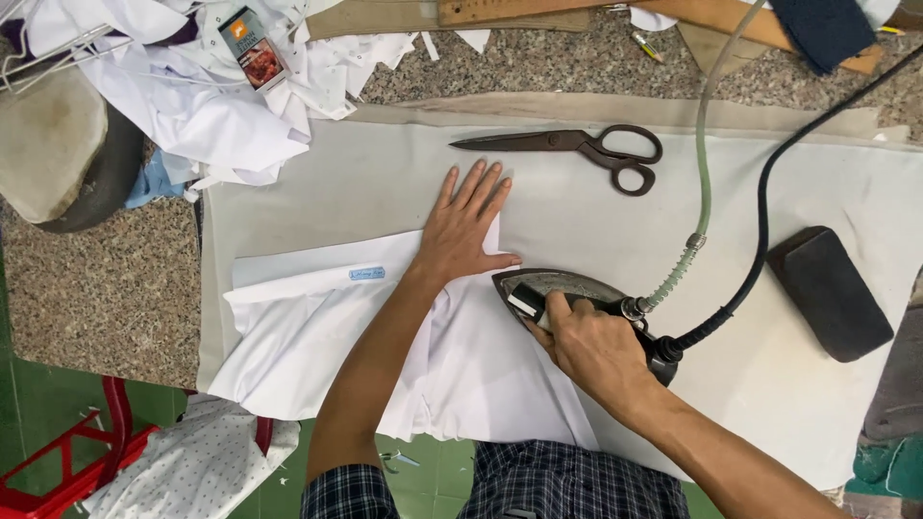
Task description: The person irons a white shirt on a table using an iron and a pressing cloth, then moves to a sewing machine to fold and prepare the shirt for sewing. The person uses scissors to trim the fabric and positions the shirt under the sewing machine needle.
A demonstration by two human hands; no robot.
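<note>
A white garment [385, 336] was spread on a pale padded ironing cloth [385, 183] laid over a speckled stone table [106, 288]. The left hand [463, 231] was laid flat and open on the garment, fingers spread, pressing the fabric down. The right hand [591, 346] was closed around the handle of a steam iron [558, 288], whose pointed tip was set just beside the left thumb, on the garment's edge. A pale hose [702, 163] and a black cable [764, 221] were seen running from the iron's rear. Dark scissors [586, 149] were placed beyond the left hand, well apart from it. A dark block [829, 293] was seen to the right, and a heap of white fabric [212, 86] at the upper left.
</note>
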